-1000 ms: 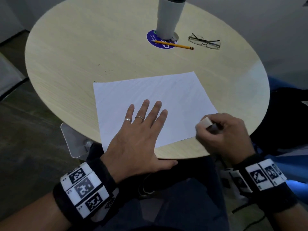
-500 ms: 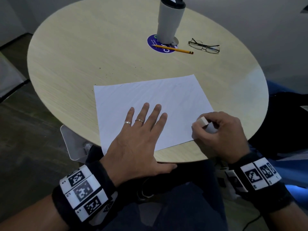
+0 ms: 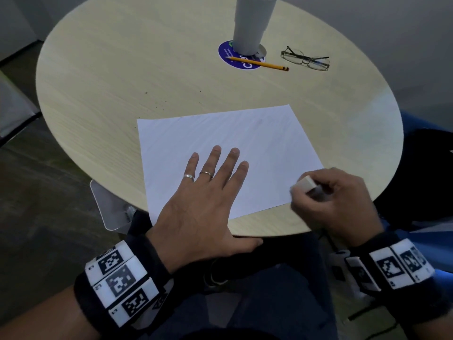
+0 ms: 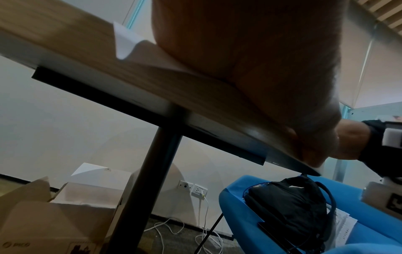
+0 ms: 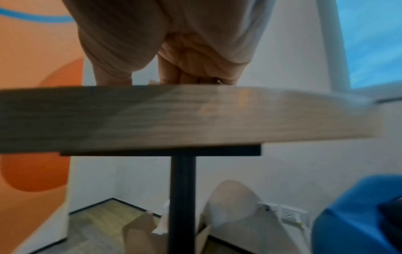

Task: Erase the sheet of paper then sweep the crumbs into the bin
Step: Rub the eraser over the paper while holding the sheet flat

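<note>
Lower right of the head view: right hand pinches the white block eraser, now shifted inward onto the white paper sheet; erasing continues. Left hand, fingers flat, pins the sheet.
</note>
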Available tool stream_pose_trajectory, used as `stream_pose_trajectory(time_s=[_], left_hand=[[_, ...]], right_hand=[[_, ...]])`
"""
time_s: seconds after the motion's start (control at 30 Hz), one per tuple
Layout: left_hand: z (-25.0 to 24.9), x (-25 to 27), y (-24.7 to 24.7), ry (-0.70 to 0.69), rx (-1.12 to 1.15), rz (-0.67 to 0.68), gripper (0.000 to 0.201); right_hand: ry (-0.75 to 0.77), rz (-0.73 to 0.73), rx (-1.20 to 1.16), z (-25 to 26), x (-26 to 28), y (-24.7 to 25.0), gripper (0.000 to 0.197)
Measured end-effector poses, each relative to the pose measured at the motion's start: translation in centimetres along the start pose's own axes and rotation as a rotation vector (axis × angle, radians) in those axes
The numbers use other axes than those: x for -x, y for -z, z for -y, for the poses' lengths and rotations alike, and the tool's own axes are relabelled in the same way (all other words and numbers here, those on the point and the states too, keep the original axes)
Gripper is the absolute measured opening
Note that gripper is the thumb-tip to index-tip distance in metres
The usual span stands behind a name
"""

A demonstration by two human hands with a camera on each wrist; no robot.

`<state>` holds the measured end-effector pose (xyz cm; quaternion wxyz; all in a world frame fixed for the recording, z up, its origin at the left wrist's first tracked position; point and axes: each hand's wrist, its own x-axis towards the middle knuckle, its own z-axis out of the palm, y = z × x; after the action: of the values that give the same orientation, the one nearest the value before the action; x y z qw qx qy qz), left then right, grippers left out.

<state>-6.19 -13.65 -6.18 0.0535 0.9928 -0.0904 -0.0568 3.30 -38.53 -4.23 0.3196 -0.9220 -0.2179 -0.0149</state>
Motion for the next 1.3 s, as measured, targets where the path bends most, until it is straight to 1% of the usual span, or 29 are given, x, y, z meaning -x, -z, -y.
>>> stream_pose_trajectory(time_s=[0.03, 0.1, 0.17, 0.27, 0.33, 0.4, 0.43, 0.53, 0.6, 0.63, 0.67, 0.73, 0.77, 0.83, 0.9, 0.97, 1.0, 1.07, 1.13, 1.2, 1.3], left_hand=[[0.0, 0.0, 0.0, 0.002, 0.003, -0.001, 0.134], [0.0, 0.0, 0.0, 0.003, 0.008, -0.002, 0.134], [0.1, -0.1, 0.0, 0.0, 0.007, 0.001, 0.134], [0.1, -0.1, -0.1, -0.004, -0.004, 0.007, 0.133], [0.1, 0.0, 0.0, -0.005, 0.005, -0.001, 0.133], [0.1, 0.0, 0.0, 0.0, 0.013, -0.001, 0.133], [0.1, 0.0, 0.0, 0.002, 0.015, -0.001, 0.134], [0.0, -0.1, 0.1, -0.002, 0.006, 0.005, 0.133], [0.0, -0.1, 0.0, -0.003, 0.0, 0.004, 0.133], [0.1, -0.1, 0.0, -0.006, 0.001, 0.003, 0.133], [0.1, -0.1, 0.0, -0.009, 0.005, 0.004, 0.133], [0.1, -0.1, 0.0, -0.005, 0.013, 0.008, 0.133], [0.1, -0.1, 0.0, 0.0, 0.012, 0.008, 0.133], [0.0, -0.1, 0.1, 0.001, 0.015, 0.006, 0.134], [0.0, -0.1, 0.1, -0.001, 0.016, 0.002, 0.134], [0.0, 0.0, 0.1, -0.004, 0.015, 0.0, 0.133], [0.0, 0.0, 0.1, -0.004, 0.017, -0.002, 0.133], [0.0, -0.1, 0.2, -0.004, 0.022, 0.0, 0.133], [0.0, 0.0, 0.2, 0.001, 0.012, 0.005, 0.134], [0.0, 0.0, 0.2, -0.003, 0.01, 0.0, 0.134], [0.0, 0.0, 0.2, -0.004, 0.014, -0.005, 0.133]], right_hand=[[-0.039, -0.021, 0.003, -0.8, -0.2, 0.7, 0.018], [-0.036, -0.059, 0.039, -1.1, -0.3, 1.3, 0.019], [0.032, -0.048, 0.032, 0.7, -0.3, 0.5, 0.013], [0.134, 0.037, 0.058, 2.7, 0.6, -1.1, 0.009], [0.09, 0.056, 0.057, 1.7, 0.5, -0.6, 0.013], [0.013, 0.032, 0.012, 0.0, 0.0, 0.7, 0.014], [0.003, 0.018, 0.015, -0.5, -0.2, 1.2, 0.015], [0.074, 0.001, 0.027, 0.8, -0.5, 0.7, 0.012], [0.15, 0.041, 0.038, 2.1, 0.0, -0.8, 0.011], [0.155, 0.061, 0.043, 2.2, 0.1, -1.1, 0.012], [0.123, 0.068, 0.02, 1.7, 0.1, -1.0, 0.012], [0.019, 0.043, -0.032, 0.0, -0.4, 0.1, 0.013], [-0.009, 0.024, -0.035, -0.7, -0.6, 0.8, 0.013], [0.0, -0.041, -0.003, -1.1, -1.0, 1.2, 0.011], [0.054, -0.095, 0.006, 0.0, -1.4, 0.2, 0.009], [0.091, -0.077, 0.024, 1.1, -1.2, -1.2, 0.015], [0.08, -0.061, 0.022, 1.0, -1.3, -1.4, 0.016], [0.005, -0.049, -0.025, -0.2, -1.9, -0.8, 0.017], [-0.037, -0.091, -0.004, -1.4, -2.5, 0.0, 0.02], [-0.008, -0.121, 0.071, -1.3, -2.7, 0.1, 0.021], [0.057, -0.08, 0.089, 0.7, -1.8, -1.3, 0.017]])
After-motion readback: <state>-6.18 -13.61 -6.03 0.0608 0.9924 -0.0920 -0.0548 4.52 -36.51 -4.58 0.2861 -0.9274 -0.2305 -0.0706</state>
